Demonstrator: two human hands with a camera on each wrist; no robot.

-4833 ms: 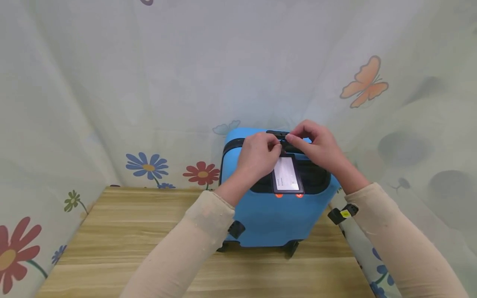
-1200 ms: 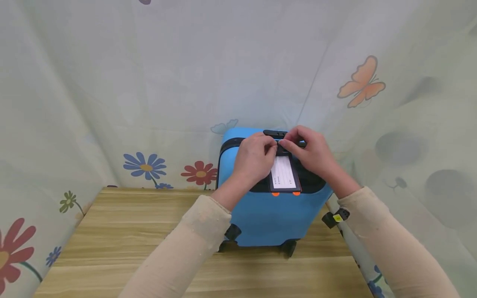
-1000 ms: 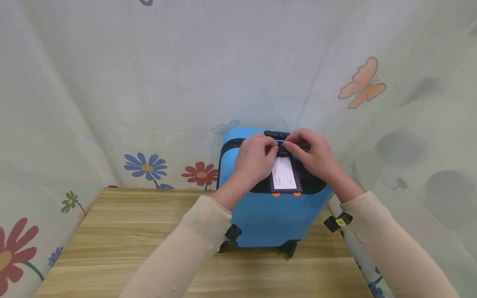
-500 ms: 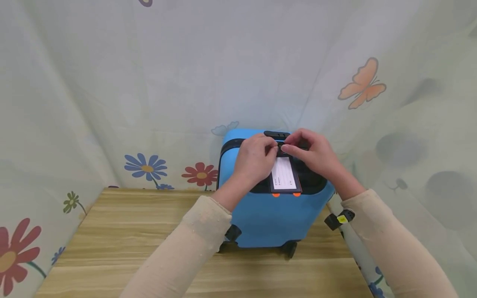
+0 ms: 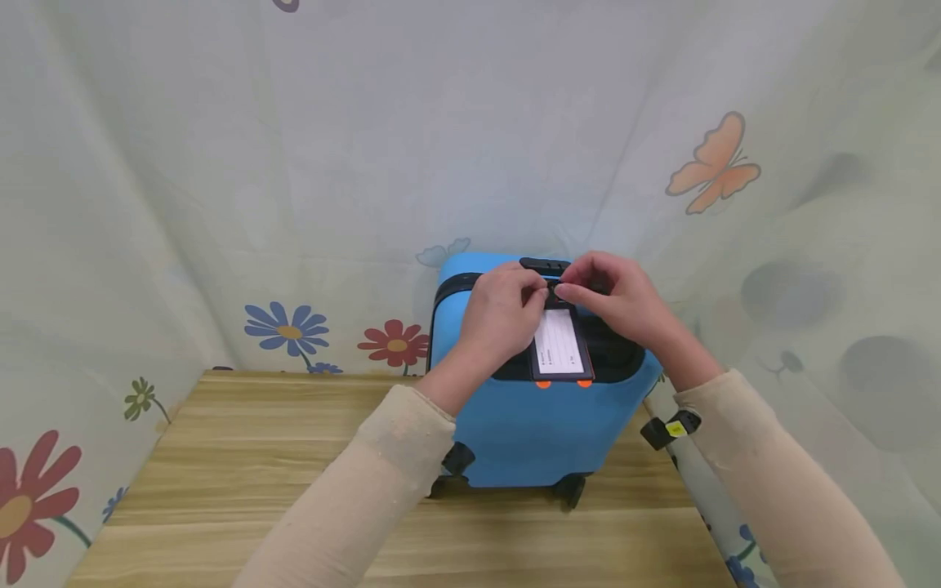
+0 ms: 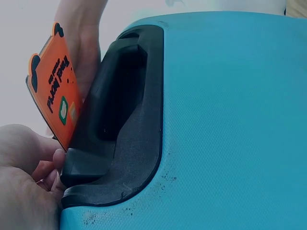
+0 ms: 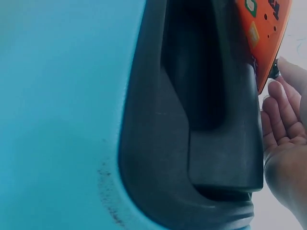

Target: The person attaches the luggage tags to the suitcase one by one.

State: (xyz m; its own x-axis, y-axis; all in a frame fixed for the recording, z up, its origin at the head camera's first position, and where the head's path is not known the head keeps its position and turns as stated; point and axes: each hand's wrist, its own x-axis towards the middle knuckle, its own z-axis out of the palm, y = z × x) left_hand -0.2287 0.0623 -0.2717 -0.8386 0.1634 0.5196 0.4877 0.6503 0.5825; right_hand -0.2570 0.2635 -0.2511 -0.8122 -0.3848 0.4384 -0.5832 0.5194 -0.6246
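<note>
A blue hard-shell suitcase (image 5: pixel 544 433) stands with its black carry handle (image 6: pixel 115 100) uppermost. At that handle hangs a luggage tag (image 5: pixel 560 343), its white card facing up in the head view and its orange back showing in both wrist views. My left hand (image 5: pixel 503 314) pinches the tag's black strap at the tag's upper end, the grip partly hidden behind its own fingers. From the other side, my right hand (image 5: pixel 617 294) holds a small black piece of the strap (image 7: pixel 274 69) between thumb and fingertips. Both sets of fingertips are close together.
Under the suitcase is a wood-grain tabletop (image 5: pixel 272 457). A curtain (image 5: pixel 367 163) printed with flowers and butterflies hangs close behind and at both sides. Near the suitcase's rear top edge lies a black combination lock (image 5: pixel 546 265). Black wheels (image 5: pixel 569 490) stick out at the bottom.
Since the earliest frame my fingertips have drawn closer together over the strap, and the tag sits slightly further left. In the last second my right thumb has shifted a little lower.
</note>
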